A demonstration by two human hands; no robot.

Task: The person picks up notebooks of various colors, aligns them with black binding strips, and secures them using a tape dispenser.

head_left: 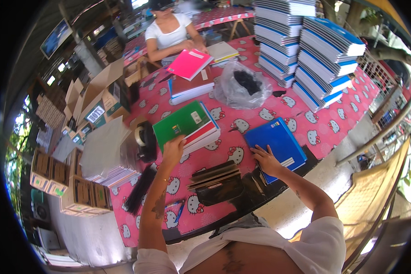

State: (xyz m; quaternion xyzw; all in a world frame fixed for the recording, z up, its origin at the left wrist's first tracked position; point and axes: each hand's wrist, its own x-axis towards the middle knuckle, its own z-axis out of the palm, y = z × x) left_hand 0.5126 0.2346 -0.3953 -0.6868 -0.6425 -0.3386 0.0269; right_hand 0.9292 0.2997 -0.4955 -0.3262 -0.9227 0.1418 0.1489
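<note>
A green notebook [180, 124] tops a short stack of notebooks with red and white page edges, left of centre on the table. My left hand [172, 150] is closed at its near edge, thumb and fingers pinching the green cover. To the right, a blue spiral notebook [276, 144] lies near the table's front edge. My right hand [266, 160] rests on its left side with the fingers spread flat. Between my forearms sits a black holder [219, 185] with brown card dividers.
Tall notebook stacks [283, 43] stand at the far right beside a clear plastic bag [243, 86] of black pieces. A tape dispenser [145, 140], plastic-covered notebooks [107, 153], black strips [140, 189] and pens [180, 211] lie leftward. Across the table, a person [173, 34] handles a pink notebook [189, 64].
</note>
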